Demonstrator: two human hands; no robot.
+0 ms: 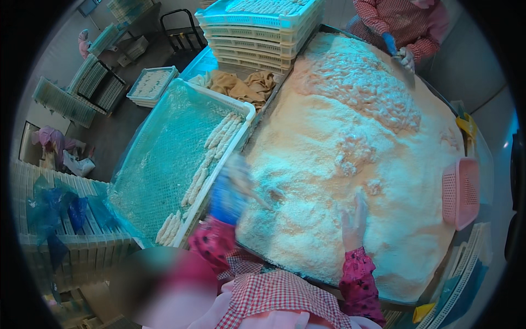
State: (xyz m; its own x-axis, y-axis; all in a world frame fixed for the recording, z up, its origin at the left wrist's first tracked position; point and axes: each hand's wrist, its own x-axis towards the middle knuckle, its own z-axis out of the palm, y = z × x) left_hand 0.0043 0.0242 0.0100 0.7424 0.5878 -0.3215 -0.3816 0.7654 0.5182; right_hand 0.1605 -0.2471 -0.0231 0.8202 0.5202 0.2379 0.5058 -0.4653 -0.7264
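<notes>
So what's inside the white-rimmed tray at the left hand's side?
Pale coated strips lie along the right side of the tray, on a crumb-flecked teal lining. The strips' undersides are hidden, and anything beneath the lining can't be made out.

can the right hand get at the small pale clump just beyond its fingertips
Probably yes: the small clump lies just past the fingers of the right hand, and only loose pale crumbs seem to lie between them.
</notes>
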